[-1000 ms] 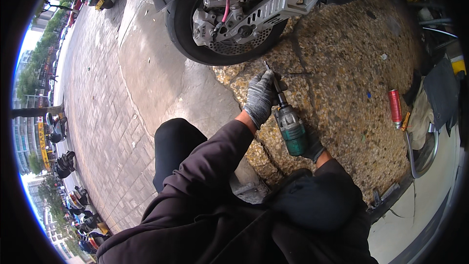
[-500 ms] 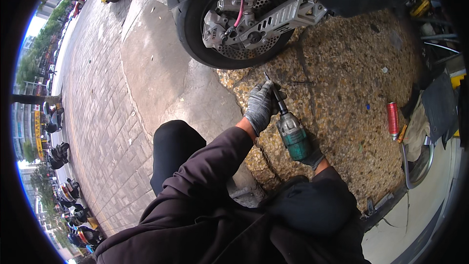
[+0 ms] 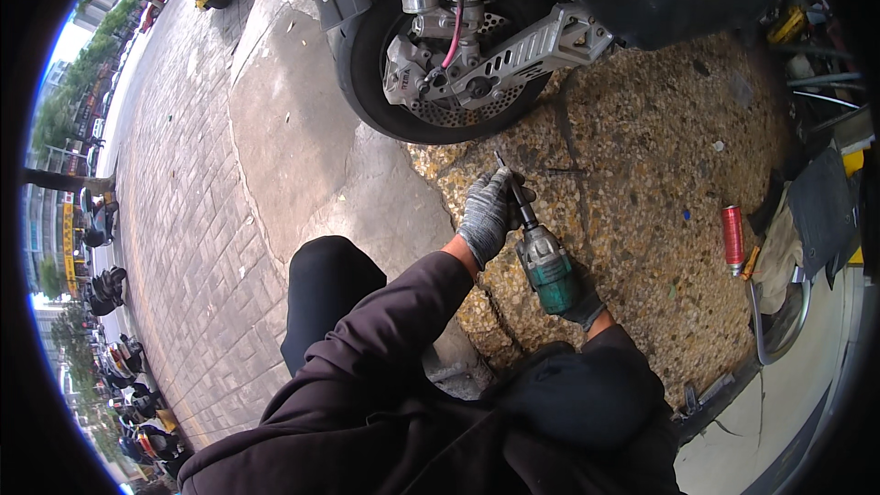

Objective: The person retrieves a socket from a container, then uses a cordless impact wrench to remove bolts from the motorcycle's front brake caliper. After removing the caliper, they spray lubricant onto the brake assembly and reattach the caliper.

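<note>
wheel and red can sliding lower in view, both hands keeping hold of the driver

compared with a second ago, the wheel point(image 3: 368, 82), the red can point(image 3: 732, 236) and both gloved hands are all sitting lower in the picture, so the head is probably tipping while the hands are keeping nearly the same pose around the tool.

the left hand point(image 3: 486, 215), in a grey knit glove, is wrapping its grip around the dark shaft point(image 3: 526, 212), and the slim bit point(image 3: 500, 160) is poking out past the fingers. the right hand point(image 3: 585, 310) is tucking in under the back of the green power driver point(image 3: 554, 282) and holding it; the body is hiding most of those fingers, so whether one is resting on the trigger cannot be told.

for steadying the shaft well, the right hand should be keeping off the trigger while the left glove is touching the shaft, since loose knit could be catching and winding around it. the left fingers should be guiding lightly, keeping the shaft in line with the nose and feeling for wobble.

the driver is lying between the two grips: its nose is angling up and left toward the left hand, its rear end is meeting the right. the bit is pointing toward the tyre but staying apart from it, hanging over the pebbled ground point(image 3: 660, 156).
</note>
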`<state>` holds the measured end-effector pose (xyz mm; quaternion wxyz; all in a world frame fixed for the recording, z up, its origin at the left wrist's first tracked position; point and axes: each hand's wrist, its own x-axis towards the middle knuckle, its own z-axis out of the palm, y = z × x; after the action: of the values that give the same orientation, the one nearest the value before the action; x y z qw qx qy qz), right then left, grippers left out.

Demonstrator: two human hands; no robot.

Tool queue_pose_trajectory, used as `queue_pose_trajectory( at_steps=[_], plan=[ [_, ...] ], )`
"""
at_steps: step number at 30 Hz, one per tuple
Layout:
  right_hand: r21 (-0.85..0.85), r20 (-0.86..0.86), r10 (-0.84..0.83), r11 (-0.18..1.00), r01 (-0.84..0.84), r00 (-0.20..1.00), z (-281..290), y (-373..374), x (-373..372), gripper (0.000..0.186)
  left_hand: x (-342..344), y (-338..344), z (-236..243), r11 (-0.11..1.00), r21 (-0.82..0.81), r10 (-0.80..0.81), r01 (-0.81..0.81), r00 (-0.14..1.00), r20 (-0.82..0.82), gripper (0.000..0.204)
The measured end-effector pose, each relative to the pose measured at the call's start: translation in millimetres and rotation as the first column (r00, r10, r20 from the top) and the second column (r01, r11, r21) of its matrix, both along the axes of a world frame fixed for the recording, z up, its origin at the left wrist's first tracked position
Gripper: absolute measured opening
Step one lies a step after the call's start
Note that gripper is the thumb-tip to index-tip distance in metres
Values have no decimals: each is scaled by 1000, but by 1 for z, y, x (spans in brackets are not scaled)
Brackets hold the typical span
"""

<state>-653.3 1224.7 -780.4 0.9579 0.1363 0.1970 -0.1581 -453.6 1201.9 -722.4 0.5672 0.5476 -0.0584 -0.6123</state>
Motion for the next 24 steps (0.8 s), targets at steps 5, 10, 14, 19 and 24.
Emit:
queue_pose_trajectory(
  at_steps=[5, 10, 14, 19, 24],
  plan=[
    [-45, -66, -11, 999, 8, 998, -8, -1, 0, 47, 1, 0, -1, 1000, -17, -1, 0, 1000, -17, 24],
    [354, 99, -116, 932, 73, 988, -25, -4, 0, 47, 4, 1, -4, 999, -33, -3, 2, 999, -43, 24],
    [774, 123, -280, 627, 85, 952, -21, -8, -1, 46, 7, 3, -6, 1000, -24, -5, 4, 998, -58, 23],
    [-889, -430, -324, -10, -458, 843, 2, 1, -9, 48, 7, 5, -13, 994, 91, 75, -66, 992, -100, 20],
    [-917, -399, -376, 159, -366, 836, -5, 12, -20, 54, -1, 13, -24, 975, 206, 116, -81, 980, -164, 13]
  ],
)
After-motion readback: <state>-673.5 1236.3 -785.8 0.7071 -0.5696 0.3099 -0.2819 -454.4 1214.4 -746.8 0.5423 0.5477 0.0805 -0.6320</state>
